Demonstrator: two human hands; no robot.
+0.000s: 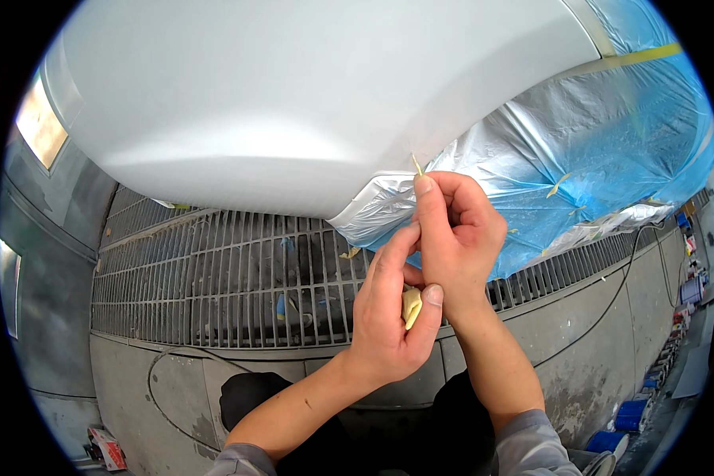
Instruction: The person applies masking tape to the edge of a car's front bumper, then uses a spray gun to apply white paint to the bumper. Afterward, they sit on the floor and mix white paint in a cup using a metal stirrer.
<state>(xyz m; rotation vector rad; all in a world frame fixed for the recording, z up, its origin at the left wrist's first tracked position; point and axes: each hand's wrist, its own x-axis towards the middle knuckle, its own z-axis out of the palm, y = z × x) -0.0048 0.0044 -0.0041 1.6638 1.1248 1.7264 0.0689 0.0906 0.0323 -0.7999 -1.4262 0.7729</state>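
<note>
My right hand (462,230) is closed, thumb and forefinger pinching a thin yellow strip of masking tape (417,163) that points up toward the car's pale silver body panel (293,95). Just below and left of it, my left hand (381,317) curls around a folded yellow wad (412,308), probably tape, held between thumb and palm. Its fingertips lie close to the right wrist. Blue and silver masking film (603,166) covers the wheel area beside my right hand, bordering the panel's curved lower edge. Small torn tape bits (558,186) cling to the film.
Beneath the car runs a metal floor grate (214,278), bordered by concrete (587,341). Hoses (152,381) lie on both sides. Blue cans (633,415) and other containers line the right, a red and white box (107,448) sits lower left, and a grey wall (44,278) rises left.
</note>
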